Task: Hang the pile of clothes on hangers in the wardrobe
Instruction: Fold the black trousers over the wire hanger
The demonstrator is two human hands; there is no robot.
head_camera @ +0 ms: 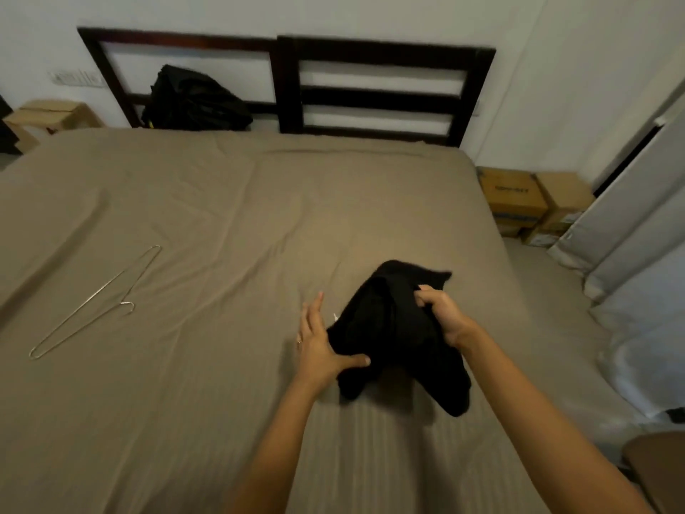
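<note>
Black crumpled cloth garment [393, 328] sits bunched on the taupe-sheeted bed [222, 217]. The right hand [443, 315] grips its top, probably to shake it out, while the flat left hand [318, 339] steadies it. A thin wire hanger [129, 306] lies well apart.

One wire hanger [92, 301] at nine o'clock, one black garment [389, 328] at five, one black heap [192, 98] at eleven, at least two cardboard boxes [519, 194] at two.
</note>
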